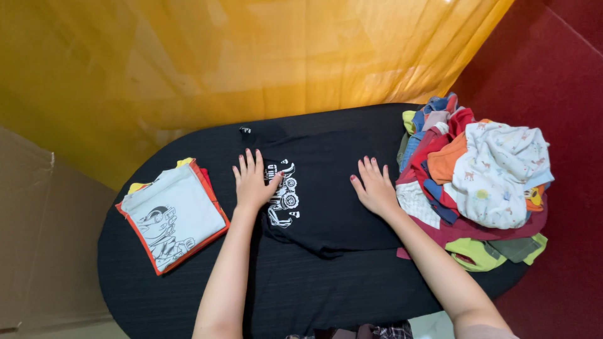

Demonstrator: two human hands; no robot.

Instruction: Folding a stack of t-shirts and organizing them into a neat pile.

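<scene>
Left hand [253, 182] flat, fingers spread, palm down on black T-shirt [326, 188], beside white print [282, 194]; nothing gripped. Right hand [375, 187] likewise flat and open, pressed on same shirt near its right edge, just beside heap of unfolded clothes [477, 182]. Shirt spread across middle of black oval table [188, 289]. Folded stack [173, 216], pale printed shirt on top, lay at left end, apart from hands.

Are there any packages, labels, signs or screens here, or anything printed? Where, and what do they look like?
No packages, signs or screens show.
Cardboard panel: far left, plain brown.
Black T-shirt: table centre, white vehicle-like print beside the left hand.
Folded pale T-shirt: left, dark cartoon drawing.
</scene>
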